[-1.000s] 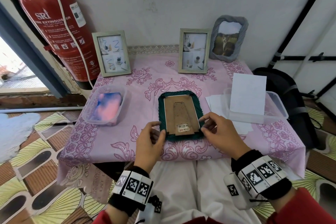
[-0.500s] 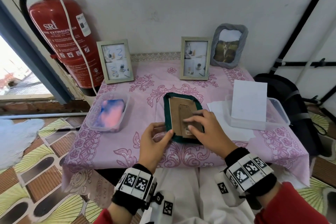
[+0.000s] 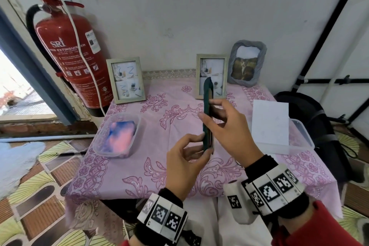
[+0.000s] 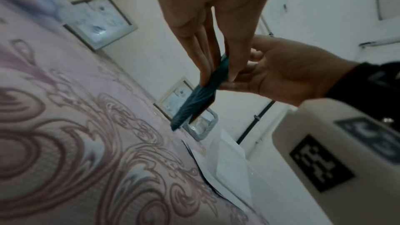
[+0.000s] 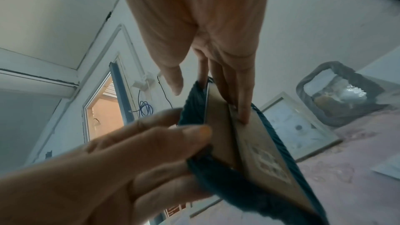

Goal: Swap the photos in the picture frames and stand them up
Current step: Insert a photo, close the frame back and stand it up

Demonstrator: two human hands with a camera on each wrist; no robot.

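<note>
Green frame (image 3: 207, 114) held edge-on above table, brown backing perhaps partly open.

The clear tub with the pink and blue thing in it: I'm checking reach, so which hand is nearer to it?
Left. The left hand grips the green frame just right of the tub; the right hand holds the frame's far side, farther away.

A plain white wall (image 3: 179, 16) is seen behind a low table draped with a pink floral tablecloth (image 3: 123, 168). A red fire extinguisher (image 3: 73, 54) is mounted beside a bright doorway (image 3: 16, 94). Patterned flooring (image 3: 34, 205) lies below.
</note>
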